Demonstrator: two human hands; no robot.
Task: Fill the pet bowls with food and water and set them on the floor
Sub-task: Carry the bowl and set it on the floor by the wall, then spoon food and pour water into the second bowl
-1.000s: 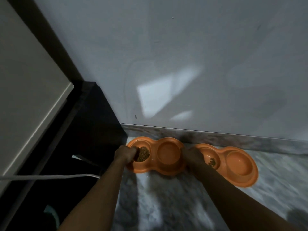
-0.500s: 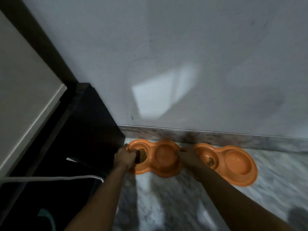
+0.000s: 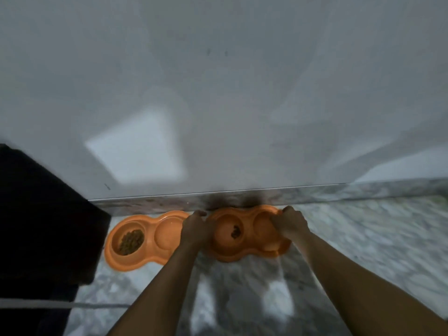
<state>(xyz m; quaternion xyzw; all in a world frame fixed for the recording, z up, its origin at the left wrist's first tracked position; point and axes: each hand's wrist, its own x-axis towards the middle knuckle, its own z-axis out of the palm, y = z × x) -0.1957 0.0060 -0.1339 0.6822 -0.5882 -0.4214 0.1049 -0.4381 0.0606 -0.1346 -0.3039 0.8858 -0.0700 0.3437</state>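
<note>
Left grip: the left hand (image 3: 194, 226) was clamped on the near end of the right double bowl (image 3: 242, 251), fingers curled over its rim.
Right grip: the right hand (image 3: 289, 224) was clamped on the same bowl's far end, fingers hooked over the edge by the right-hand well.
Held bowl: orange, two wells, lying close along the skirting (image 3: 150, 204); whether it sat flat on the floor (image 3: 363, 238) could not be told.
Its contents: a small clump of kibble (image 3: 235, 232) lay in the left well; the right well was partly hidden by the hand.
Neighbour: the left double bowl (image 3: 135, 265), also orange, rested on the floor just beside it, untouched by either hand.
Its contents: a fuller heap of dry food (image 3: 131, 241) in the left well; water in the right well could not be made out.
Surroundings: marbled grey floor, a pale wall (image 3: 242, 93) behind, a dark cabinet (image 3: 36, 214) at the left, with a pale cord (image 3: 48, 304) running across its foot.
</note>
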